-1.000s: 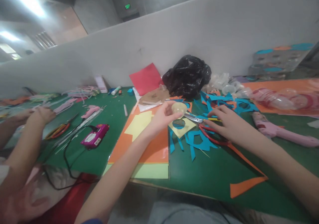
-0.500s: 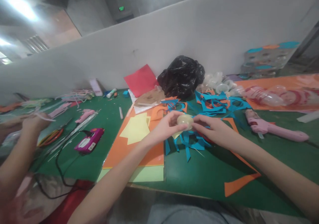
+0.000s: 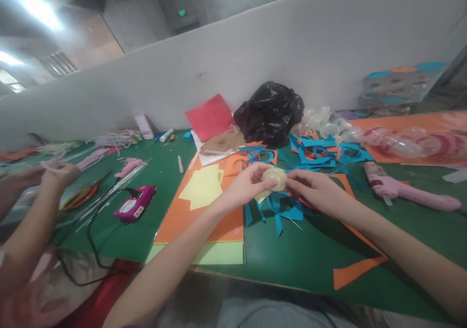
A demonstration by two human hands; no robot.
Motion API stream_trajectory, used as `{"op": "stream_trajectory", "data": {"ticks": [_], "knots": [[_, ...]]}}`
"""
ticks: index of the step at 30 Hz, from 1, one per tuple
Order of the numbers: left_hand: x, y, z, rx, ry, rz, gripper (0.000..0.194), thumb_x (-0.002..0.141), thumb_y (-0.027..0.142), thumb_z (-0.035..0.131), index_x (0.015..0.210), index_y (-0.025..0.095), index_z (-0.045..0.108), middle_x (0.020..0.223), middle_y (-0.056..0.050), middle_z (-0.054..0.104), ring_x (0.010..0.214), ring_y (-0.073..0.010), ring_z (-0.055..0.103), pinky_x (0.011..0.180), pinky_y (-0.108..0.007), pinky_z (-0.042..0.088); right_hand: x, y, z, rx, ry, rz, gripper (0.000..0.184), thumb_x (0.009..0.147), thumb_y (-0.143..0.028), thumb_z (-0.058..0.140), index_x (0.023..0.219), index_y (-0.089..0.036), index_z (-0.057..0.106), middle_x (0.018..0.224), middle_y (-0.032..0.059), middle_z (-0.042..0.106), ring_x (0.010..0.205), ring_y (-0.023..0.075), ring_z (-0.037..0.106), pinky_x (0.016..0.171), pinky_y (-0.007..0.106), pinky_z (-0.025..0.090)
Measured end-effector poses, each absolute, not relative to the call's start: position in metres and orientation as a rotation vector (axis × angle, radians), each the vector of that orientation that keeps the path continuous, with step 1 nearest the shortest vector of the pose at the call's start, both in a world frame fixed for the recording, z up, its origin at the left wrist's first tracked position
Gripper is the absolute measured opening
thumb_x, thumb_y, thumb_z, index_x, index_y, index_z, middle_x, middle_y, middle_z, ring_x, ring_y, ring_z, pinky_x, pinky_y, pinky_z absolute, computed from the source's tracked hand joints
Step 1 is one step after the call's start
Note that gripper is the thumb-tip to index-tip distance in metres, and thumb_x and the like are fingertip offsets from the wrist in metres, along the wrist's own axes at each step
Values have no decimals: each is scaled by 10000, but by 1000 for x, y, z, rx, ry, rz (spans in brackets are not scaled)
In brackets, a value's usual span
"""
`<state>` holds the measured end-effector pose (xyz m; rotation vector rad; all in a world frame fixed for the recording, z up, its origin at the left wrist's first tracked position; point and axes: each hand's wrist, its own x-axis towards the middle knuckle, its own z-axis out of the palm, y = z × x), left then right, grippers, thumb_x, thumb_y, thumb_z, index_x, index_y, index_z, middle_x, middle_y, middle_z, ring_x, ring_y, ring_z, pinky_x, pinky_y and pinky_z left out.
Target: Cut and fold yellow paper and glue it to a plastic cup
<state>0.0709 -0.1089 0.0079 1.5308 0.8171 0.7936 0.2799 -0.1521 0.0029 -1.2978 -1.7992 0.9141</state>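
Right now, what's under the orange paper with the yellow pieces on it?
A light green sheet pokes out at the near edge of the orange paper. The rest underneath is covered, so I can't tell.

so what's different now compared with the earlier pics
The right hand has left the red-handled scissors and moved left to the pale cup. The left hand, already holding it, has brought it rightward and nearer the person. The black bag stayed put.
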Motion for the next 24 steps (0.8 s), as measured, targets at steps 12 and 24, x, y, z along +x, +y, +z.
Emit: {"op": "stream_trajectory", "data": {"ticks": [12, 24], "knots": [[63, -106, 13, 1863, 1088, 823, 277, 956, 420, 555, 1110, 192, 591, 1079, -59, 651, 920, -165, 624, 801, -310, 517, 303, -137, -30, -1494, -2325, -35, 332, 1003, -390, 453, 1071, -167, 689, 1101, 124, 692, 992, 299, 620, 914, 464, 504], [63, -106, -2, 2442, 1051, 752, 261, 1034, 350, 427, 1104, 207, 633, 1286, -78, 644, 1297, -223, 511, 1179, -463, 344, 304, -137, -39, -1612, -2328, -220, 337, 1029, -361, 415, 1131, -179, 679, 1134, 150, 658, 972, 272, 636, 834, 386, 484]]}}
